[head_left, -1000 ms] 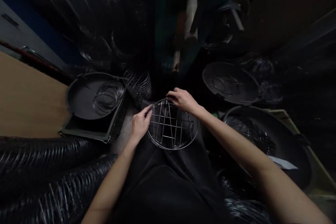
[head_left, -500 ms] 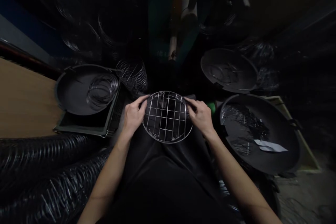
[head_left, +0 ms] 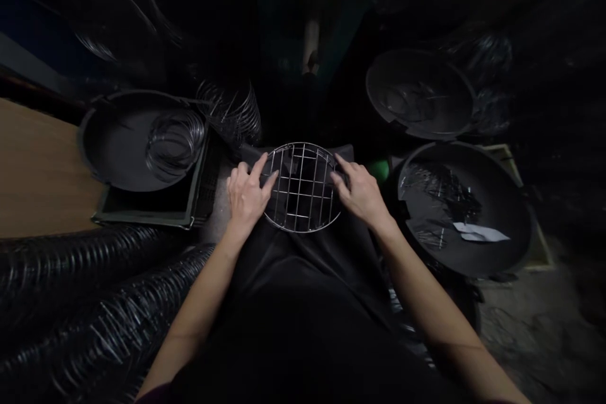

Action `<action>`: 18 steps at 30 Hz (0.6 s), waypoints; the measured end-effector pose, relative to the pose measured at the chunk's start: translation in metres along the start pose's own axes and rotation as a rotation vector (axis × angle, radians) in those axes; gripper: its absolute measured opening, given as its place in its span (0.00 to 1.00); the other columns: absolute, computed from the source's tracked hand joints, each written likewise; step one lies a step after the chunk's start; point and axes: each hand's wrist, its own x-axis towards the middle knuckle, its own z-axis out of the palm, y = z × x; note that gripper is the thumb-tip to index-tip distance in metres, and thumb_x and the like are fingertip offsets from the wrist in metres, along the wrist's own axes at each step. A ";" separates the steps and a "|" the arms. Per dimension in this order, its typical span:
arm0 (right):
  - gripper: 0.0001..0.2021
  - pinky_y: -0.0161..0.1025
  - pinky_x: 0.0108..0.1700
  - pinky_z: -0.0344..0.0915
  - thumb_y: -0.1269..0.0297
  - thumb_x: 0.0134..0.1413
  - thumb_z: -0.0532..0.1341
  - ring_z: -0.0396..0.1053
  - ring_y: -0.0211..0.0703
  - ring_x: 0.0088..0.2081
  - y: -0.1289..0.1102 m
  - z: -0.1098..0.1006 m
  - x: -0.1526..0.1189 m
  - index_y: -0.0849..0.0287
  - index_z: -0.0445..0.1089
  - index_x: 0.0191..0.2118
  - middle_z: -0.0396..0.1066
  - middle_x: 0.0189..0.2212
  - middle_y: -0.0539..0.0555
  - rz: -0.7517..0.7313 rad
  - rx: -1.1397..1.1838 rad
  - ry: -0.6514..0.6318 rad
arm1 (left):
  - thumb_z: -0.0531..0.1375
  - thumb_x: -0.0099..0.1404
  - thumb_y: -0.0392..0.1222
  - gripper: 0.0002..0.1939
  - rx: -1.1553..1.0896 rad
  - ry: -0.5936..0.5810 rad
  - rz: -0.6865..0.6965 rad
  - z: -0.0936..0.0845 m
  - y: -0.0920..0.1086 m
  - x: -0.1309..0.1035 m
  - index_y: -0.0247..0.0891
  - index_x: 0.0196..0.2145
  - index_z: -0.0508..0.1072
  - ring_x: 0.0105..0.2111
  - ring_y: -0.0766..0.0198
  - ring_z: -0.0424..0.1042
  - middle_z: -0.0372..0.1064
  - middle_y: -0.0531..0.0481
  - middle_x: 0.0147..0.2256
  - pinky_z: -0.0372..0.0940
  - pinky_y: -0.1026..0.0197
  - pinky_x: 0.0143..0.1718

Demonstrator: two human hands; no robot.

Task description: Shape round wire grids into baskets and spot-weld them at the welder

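A round wire grid [head_left: 299,192] with a shiny rim and crossing bars lies in front of me, over my dark-clad lap. My left hand [head_left: 250,192] rests at its left edge, thumb and index finger spread over the rim. At the right edge is my right hand [head_left: 358,190], with its index finger and thumb apart on the rim. Neither hand is closed round the grid.
On the left, a dark bowl [head_left: 120,145] with coiled wire rings stands over a crate [head_left: 142,218]. Stacked rings [head_left: 118,322] lie below. A large bowl [head_left: 497,202] on the right holds wire pieces and a white paper; another bowl [head_left: 426,69] is behind it.
Both hands have loosened from the rim and their fingers have spread. The grid sits higher in view and looks flatter, and the surroundings have shifted upward in view too.
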 end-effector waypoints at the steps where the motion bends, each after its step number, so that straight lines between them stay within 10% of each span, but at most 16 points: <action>1: 0.29 0.54 0.53 0.63 0.52 0.64 0.49 0.64 0.56 0.51 -0.002 0.004 -0.007 0.64 0.54 0.64 0.65 0.52 0.64 0.017 0.012 -0.004 | 0.55 0.64 0.58 0.28 -0.009 0.003 -0.009 0.003 0.000 -0.003 0.47 0.59 0.65 0.46 0.47 0.68 0.69 0.39 0.46 0.64 0.48 0.47; 5: 0.34 0.57 0.61 0.53 0.50 0.65 0.47 0.45 0.55 0.65 -0.012 0.030 -0.035 0.63 0.38 0.68 0.43 0.66 0.65 0.083 0.153 0.155 | 0.54 0.66 0.55 0.30 -0.211 0.000 0.038 0.018 -0.005 -0.011 0.43 0.62 0.60 0.53 0.50 0.65 0.66 0.40 0.53 0.60 0.48 0.54; 12: 0.28 0.53 0.62 0.56 0.56 0.66 0.43 0.53 0.49 0.63 -0.015 0.053 -0.052 0.60 0.44 0.67 0.54 0.62 0.62 0.189 0.405 0.272 | 0.55 0.66 0.52 0.30 -0.632 -0.037 0.052 0.034 -0.015 -0.009 0.45 0.63 0.56 0.56 0.57 0.65 0.66 0.47 0.55 0.56 0.53 0.61; 18: 0.25 0.45 0.51 0.67 0.50 0.66 0.43 0.68 0.47 0.52 0.062 -0.020 0.025 0.59 0.63 0.57 0.68 0.51 0.62 0.161 0.369 0.333 | 0.56 0.62 0.58 0.38 -0.982 -0.177 -0.103 0.036 -0.027 0.007 0.46 0.66 0.49 0.62 0.52 0.57 0.55 0.44 0.63 0.53 0.48 0.63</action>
